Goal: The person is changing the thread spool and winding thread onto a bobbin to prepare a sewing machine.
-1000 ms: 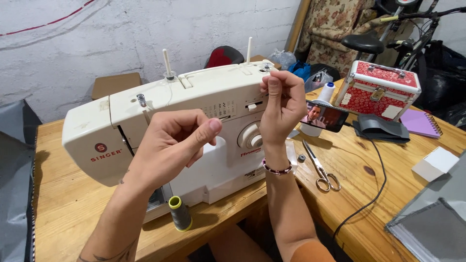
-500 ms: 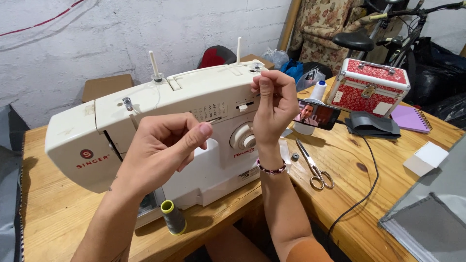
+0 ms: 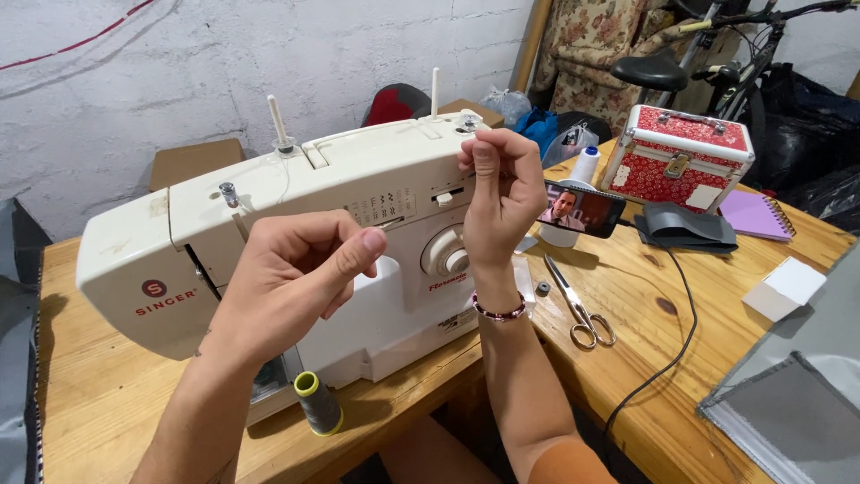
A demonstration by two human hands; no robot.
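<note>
- Two bare hands work at mid frame before a cream plastic sewing machine (image 3: 296,233) standing on the wooden table (image 3: 81,403).
- Left hand (image 3: 291,278): fingers pinched shut, apparently on a fine thread, too thin to see clearly.
- Right hand (image 3: 502,193): fingers closed in a pinch near the machine's upper right corner, beside the bobbin winder; probably the same thread.
- Grey thread spool with a yellow-green rim (image 3: 317,403) stands on the table at lower centre, just before the machine's base.
- Risk, as I judge it: too hard a pull could snap the thread or slip it from the pinch; a forearm could topple the spool.
- Metal scissors (image 3: 580,314) lie right of the right wrist, near enough to snag.
</note>
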